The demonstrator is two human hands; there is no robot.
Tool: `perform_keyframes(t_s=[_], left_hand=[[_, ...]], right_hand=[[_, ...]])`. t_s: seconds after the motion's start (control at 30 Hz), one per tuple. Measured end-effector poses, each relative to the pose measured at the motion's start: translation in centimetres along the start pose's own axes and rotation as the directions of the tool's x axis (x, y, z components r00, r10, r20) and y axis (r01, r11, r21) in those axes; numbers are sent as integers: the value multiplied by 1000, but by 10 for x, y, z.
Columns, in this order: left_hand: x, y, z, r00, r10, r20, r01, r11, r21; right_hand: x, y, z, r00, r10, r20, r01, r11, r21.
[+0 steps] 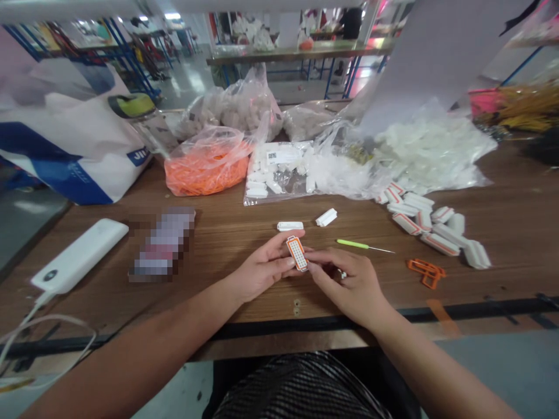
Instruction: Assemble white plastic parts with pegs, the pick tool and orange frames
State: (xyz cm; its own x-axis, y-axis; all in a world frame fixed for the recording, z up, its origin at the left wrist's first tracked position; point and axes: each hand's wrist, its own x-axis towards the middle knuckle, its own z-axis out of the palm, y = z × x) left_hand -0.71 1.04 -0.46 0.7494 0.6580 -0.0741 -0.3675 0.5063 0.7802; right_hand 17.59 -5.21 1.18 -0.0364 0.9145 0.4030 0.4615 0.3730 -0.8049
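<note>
Between my two hands, above the front of the table, is a white connector housing (297, 254) with rows of small holes and an orange seal around its edge. My left hand (268, 265) grips it between thumb and fingers. The fingertips of my right hand (349, 279) are closed on its right side, and a small white piece shows by those fingers. Just beyond lie two white housings, one lying flat (290, 226) and one angled (326, 217). A pick with a green handle (353, 244) rests to the right. Loose orange seals (427, 272) lie farther right.
A pile of white housings with orange seals (432, 224) is at the right. Along the back are a bag of orange seals (207, 166), a bag of white parts (279, 169) and a larger clear bag (432, 145). A power bank (81, 256) and a blurred phone (163, 244) lie left.
</note>
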Motion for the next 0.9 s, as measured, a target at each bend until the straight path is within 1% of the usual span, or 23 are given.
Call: perform_keyframes(t_s=[0.13,0.23,0.37,0.47,0.6,0.77,0.9], left_hand=[[-1,-2,-2,999,24,43,-27,996,88],[-2,-1,-2,997,59,58,-70,979,193],[-3,3,0,995,95,43,-104,938,330],[-4,4,1,994,107,35,-112,918,381],[-5,2,2,990,128,60,-141,890,435],[-7,-2,4,984,123,126,-170,845,507],[-9,-3,6,987,113,118,-159,819,552]], right_hand=[[0,2,1,990,142,16,-142,986,85],[1,2,1,983,186,4,-186,979,83],[1,2,1,986,165,-4,-165,986,25],[1,2,1,989,147,-1,-147,989,-11],[2,0,-1,985,172,15,-173,985,16],[4,-3,-1,983,181,-38,-180,983,27],[4,-3,-1,983,181,-38,-181,983,22]])
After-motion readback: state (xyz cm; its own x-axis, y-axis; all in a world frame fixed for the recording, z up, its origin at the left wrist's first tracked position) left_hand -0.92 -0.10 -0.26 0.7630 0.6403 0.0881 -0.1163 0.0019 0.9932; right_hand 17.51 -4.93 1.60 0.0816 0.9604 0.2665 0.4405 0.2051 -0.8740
